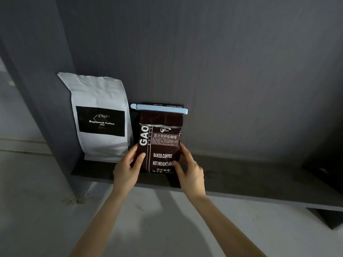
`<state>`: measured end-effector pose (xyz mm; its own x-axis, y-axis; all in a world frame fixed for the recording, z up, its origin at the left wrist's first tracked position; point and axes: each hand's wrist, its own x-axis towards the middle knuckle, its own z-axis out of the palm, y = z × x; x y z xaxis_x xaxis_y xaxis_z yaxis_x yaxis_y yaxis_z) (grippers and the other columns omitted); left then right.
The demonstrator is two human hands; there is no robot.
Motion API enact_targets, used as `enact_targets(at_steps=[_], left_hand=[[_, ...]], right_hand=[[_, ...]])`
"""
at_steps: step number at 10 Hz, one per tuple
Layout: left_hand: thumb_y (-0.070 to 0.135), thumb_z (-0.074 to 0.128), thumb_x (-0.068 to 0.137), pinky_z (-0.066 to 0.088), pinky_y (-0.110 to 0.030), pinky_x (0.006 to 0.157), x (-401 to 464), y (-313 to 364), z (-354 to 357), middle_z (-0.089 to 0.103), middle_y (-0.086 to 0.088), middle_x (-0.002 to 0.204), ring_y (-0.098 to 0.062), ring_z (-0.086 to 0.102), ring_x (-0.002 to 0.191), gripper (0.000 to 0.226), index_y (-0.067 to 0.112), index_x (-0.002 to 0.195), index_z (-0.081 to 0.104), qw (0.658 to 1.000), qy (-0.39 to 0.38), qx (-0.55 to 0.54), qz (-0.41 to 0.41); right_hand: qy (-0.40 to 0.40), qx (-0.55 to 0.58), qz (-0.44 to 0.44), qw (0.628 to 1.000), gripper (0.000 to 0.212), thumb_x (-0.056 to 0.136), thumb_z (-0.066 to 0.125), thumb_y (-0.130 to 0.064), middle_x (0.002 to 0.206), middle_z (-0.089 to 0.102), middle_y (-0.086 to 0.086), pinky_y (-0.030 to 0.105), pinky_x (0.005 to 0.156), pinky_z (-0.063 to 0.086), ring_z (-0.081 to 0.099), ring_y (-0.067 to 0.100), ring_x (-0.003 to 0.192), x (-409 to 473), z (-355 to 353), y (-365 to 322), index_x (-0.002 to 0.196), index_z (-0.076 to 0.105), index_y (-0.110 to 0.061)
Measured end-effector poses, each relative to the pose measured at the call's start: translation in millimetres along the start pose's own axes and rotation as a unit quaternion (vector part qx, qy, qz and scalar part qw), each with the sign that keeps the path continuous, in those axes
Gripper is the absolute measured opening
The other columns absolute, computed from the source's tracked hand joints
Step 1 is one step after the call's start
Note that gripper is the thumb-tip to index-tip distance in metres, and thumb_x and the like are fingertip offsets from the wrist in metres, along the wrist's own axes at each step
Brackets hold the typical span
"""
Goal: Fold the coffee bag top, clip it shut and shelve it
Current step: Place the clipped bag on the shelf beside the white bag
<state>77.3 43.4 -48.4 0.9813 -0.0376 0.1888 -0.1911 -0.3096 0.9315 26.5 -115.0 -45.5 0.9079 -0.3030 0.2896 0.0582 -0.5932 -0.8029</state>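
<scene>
Two hands are on the brown coffee bag right now, one at each lower side, and it stands upright on the dark shelf, just beside a white coffee bag on its left. Left hand: thumb pressed flat on the front panel, fingers wrapped round the left edge, clamped on the bag. Right hand: thumb on the front near the weight print, fingers curled on the right edge, gripping too. Up top, the fold is made and the pale blue clip sits straight across it, so this looks like the last step, seating the bag.

To finish well, I'd say: keep the base flat on the board, nudge it back toward the wall, and let go with both hands evenly so the soft, part-full bag doesn't slump forward. Watch the clip's left end, which pokes out toward the white bag; whether they touch, I can't tell. The base looks close to the shelf's front lip, so a push rearward seems wise.

Surroundings: a dim corner, grey wall behind, a dark upright panel at the left, shelf running off to the right with plenty of room, a paler surface below.
</scene>
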Motion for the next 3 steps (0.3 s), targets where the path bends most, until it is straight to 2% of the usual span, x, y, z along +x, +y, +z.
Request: enact_targets(at_steps=[1, 2, 3], left_hand=[[0.022, 0.050, 0.088, 0.039, -0.036, 0.103, -2.3, 5.6, -0.6, 0.054, -0.010, 0.131, -0.023, 0.048, 0.123, 0.043, 0.015, 0.130, 0.042, 0.999, -0.005, 0.032, 0.010], [0.019, 0.051, 0.087, 0.041, -0.040, 0.103, -4.1, 13.3, -2.4, 0.052, -0.013, 0.133, -0.025, 0.048, 0.124, 0.048, 0.013, 0.132, 0.036, 0.999, -0.006, 0.049, 0.023], [0.016, 0.051, 0.087, 0.038, -0.040, 0.105, -8.7, 18.0, -1.4, 0.047, -0.013, 0.137, -0.025, 0.045, 0.126, 0.052, 0.010, 0.135, 0.031, 0.998, 0.010, 0.055, 0.043]], right_hand=[[-0.043, -0.017, 0.002, 0.999, 0.059, 0.085, 0.054, -0.019, 0.131, 0.055, 0.003, 0.044, 0.100, 0.042, 0.051, 0.024, 0.116, -1.0, -8.4, -2.9, 0.136, 0.026, -0.032], [-0.073, -0.047, -0.008, 0.996, 0.065, 0.085, 0.055, -0.023, 0.148, 0.032, 0.000, 0.045, 0.111, 0.026, 0.029, 0.023, 0.135, -2.2, -16.2, -7.0, 0.138, 0.019, -0.030], [-0.081, -0.090, -0.004, 0.993, 0.072, 0.084, 0.056, -0.033, 0.154, 0.014, -0.002, 0.049, 0.112, 0.020, 0.014, 0.023, 0.140, -2.2, -27.0, -8.8, 0.140, 0.011, -0.030]])
